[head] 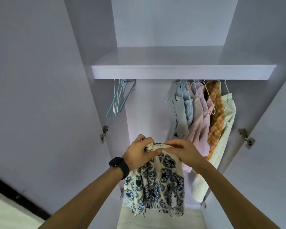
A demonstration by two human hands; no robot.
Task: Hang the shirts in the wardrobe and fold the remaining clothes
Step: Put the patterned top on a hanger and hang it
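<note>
Left hand (139,154): below the left half of the shelf (175,72), my fingers were curled round the bunched neck of the shirt. A black watch (119,166) sat on that wrist.
Floral shirt (157,184): cream cloth printed with dark blue round flowers. It hung crumpled from both my hands, well below the shelf's middle.
Right hand (180,151): below the shelf's middle and close against my left hand, thumb and fingers pinching the shirt's pale neckband.
Empty hangers (118,98): teal, white and blue wire, bunched just under the shelf's left end.
Hung shirts (205,113): pale blue, pink, orange check and pale green, pressed together under the shelf's right half.
Wardrobe doors (40,96): pale lilac-grey panels stood open on either side of the shelf, with a metal hinge (246,138) lower down on the right.
</note>
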